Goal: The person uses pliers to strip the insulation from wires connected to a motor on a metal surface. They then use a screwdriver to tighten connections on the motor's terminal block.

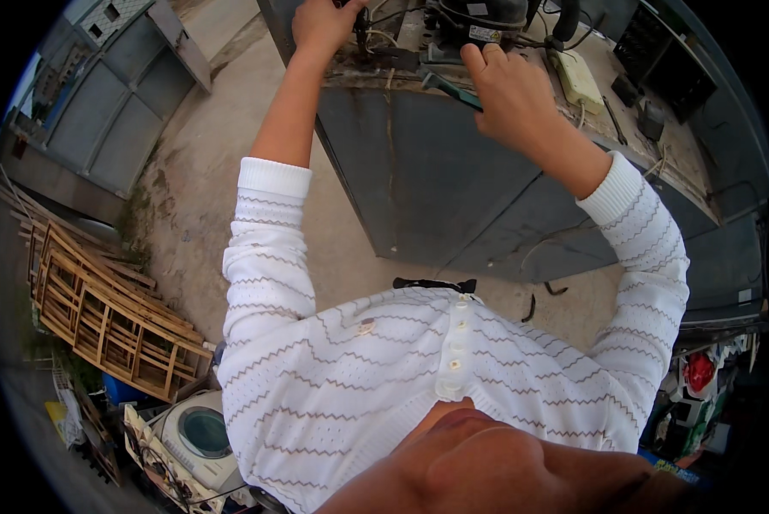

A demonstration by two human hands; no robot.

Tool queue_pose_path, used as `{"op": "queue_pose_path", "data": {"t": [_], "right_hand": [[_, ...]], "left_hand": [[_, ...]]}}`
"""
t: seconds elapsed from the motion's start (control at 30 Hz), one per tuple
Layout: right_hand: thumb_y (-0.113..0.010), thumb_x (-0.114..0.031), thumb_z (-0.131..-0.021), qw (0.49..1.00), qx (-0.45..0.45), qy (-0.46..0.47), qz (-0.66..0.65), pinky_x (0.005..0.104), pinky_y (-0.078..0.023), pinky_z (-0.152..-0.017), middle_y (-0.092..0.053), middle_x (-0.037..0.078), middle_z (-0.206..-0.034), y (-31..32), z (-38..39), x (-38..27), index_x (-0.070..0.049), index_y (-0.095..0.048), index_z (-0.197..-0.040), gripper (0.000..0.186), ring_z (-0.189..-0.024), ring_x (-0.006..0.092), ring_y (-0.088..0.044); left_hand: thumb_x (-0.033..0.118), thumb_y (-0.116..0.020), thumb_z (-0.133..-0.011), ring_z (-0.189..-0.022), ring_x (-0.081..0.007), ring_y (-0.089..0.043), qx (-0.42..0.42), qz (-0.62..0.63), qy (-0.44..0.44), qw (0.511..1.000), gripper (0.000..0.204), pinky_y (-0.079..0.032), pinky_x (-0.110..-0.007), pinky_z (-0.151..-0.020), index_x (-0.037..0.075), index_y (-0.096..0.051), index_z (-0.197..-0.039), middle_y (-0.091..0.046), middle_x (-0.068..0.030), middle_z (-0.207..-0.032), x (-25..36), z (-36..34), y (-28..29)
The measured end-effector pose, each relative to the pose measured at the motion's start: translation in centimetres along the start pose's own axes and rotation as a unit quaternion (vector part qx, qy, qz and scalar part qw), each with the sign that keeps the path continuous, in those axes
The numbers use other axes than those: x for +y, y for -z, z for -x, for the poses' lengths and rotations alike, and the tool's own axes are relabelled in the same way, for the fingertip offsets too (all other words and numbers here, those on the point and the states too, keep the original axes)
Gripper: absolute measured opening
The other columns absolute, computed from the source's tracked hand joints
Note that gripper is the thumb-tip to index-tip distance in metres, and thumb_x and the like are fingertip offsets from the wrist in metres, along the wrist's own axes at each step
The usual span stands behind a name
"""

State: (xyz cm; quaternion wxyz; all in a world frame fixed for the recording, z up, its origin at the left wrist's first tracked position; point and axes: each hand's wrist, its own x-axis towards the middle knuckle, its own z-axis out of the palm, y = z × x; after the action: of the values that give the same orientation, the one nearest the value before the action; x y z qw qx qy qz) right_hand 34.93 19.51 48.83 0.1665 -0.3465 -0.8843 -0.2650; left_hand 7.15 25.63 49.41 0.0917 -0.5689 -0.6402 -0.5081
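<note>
My right hand (517,90) is closed around a flat, dark teal tool (451,91), whose end sticks out to the left past the bench's front edge; its kind is not clear. Just beyond that hand sits a black, rounded compressor (485,12) with a pale label, on the cluttered bench top. At the upper edge of the picture, my left hand (323,27) has its fingers bent at a small dark part (362,34) among wires. The picture's edge partly cuts off those fingers, and what they grip cannot be made out.
A cream power strip (577,79) lies right of my right hand, with a black adapter (650,120) and cables farther right. The grey metal bench front (453,171) faces me. Wooden frames (110,308) and a washing machine (200,437) stand on the left.
</note>
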Motion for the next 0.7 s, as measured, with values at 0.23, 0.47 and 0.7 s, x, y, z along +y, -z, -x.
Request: {"op": "queue_pose_path", "data": {"t": [0.23, 0.47, 0.7], "right_hand": [[-0.057, -0.009, -0.076, 0.501, -0.354, -0.278, -0.739, 0.041, -0.054, -0.091, -0.061, 0.019, -0.125, -2.2, 9.2, -0.4, 0.005, -0.049, -0.131, 0.057, -0.111, 0.0264, -0.063], [-0.051, -0.012, -0.071, 0.0, -0.179, -0.239, -0.954, 0.0647, -0.039, -0.105, -0.04, 0.028, -0.15, -6.5, 18.4, -3.8, 0.007, -0.037, -0.147, 0.079, -0.14, 0.0358, -0.042], [-0.053, -0.016, -0.066, 0.051, -0.075, -0.267, -0.959, 0.0619, -0.031, -0.113, -0.035, 0.028, -0.154, -6.4, 23.3, -4.1, 0.007, -0.037, -0.148, 0.086, -0.148, 0.0382, -0.028]], "left_hand": [[0.062, -0.075, -0.078, -0.093, -0.0204, -0.072, -0.061, -0.025, -0.029, 0.997, 0.066, -0.054, -0.033, -0.084, 0.007, -0.068, -0.114, -0.075, -0.0059, -0.099, -4.0, 0.1, -1.7], [0.055, -0.076, -0.08, -0.101, -0.0224, -0.068, 0.033, -0.054, -0.011, 0.998, 0.061, -0.052, -0.039, -0.087, 0.012, -0.064, -0.122, -0.071, -0.0022, -0.109, -2.0, 1.8, -1.6], [0.036, -0.077, -0.085, -0.102, -0.0167, -0.059, 0.189, -0.062, -0.301, 0.933, 0.042, -0.041, -0.036, -0.088, 0.02, -0.061, -0.12, -0.065, 0.005, -0.107, 6.9, 4.0, -3.5]]}}
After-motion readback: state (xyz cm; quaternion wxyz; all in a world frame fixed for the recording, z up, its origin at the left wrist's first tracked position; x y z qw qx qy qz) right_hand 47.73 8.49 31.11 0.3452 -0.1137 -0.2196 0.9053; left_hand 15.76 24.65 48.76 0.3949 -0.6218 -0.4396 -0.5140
